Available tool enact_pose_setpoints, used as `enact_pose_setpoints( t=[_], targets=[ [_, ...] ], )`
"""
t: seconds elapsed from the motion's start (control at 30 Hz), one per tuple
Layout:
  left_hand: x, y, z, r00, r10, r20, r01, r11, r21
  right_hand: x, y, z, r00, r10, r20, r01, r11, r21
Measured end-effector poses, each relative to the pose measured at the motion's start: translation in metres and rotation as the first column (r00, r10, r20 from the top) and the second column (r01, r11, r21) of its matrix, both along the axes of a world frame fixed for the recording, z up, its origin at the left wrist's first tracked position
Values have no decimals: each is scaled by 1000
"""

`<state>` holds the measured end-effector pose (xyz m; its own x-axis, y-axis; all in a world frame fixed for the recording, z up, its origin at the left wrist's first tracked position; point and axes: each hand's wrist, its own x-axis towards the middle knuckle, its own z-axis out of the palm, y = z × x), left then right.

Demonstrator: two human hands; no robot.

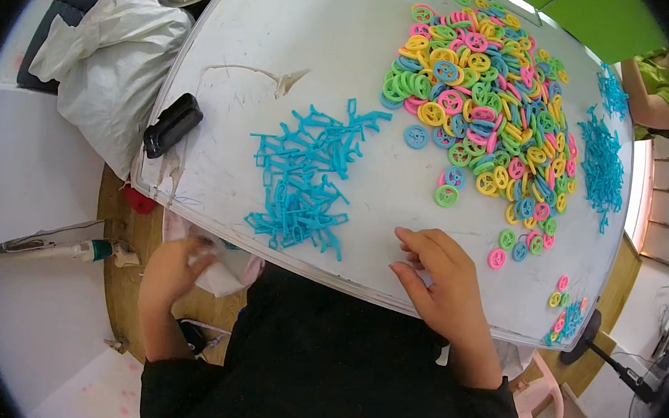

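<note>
White tabletop (348, 51), scuffed, edge close to the person. Blue plastic pieces (298, 210) in loose pile, sideways between the two hands and farther out, apart from both. Multicolored wheels (487, 103) heaped beyond right hand, few strays nearer it. Right hand (441, 278) over near table edge, loosely curled, thumb and index moderately parted, gap bare; table contact unclear. Left hand (172, 270) off the edge, blurred, fingers bent; can't tell if holding anything. Black object (173, 125) on table beyond left hand.
</note>
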<state>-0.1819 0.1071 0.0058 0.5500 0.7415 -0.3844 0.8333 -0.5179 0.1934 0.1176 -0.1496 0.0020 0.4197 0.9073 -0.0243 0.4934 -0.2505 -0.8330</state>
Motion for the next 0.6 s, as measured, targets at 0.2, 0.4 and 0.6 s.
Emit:
enact_pose_setpoints(
  t=[0.2, 0.4, 0.6],
  targets=[
    [105, -41, 55, 691, -430, 581, 592, 798, -115, 0, -6, -2, 1000, -18, -21, 18, 1000, 19],
    [145, -50, 33, 685, -572, 451, 483, 820, 307, -1, -12, 5, 998, 34, 59, -37, 998, 52],
    [150, -50, 11, 658, -603, 451, 504, 798, 332, 15, -25, 4, 994, -61, 92, 57, 997, 52]
  ],
)
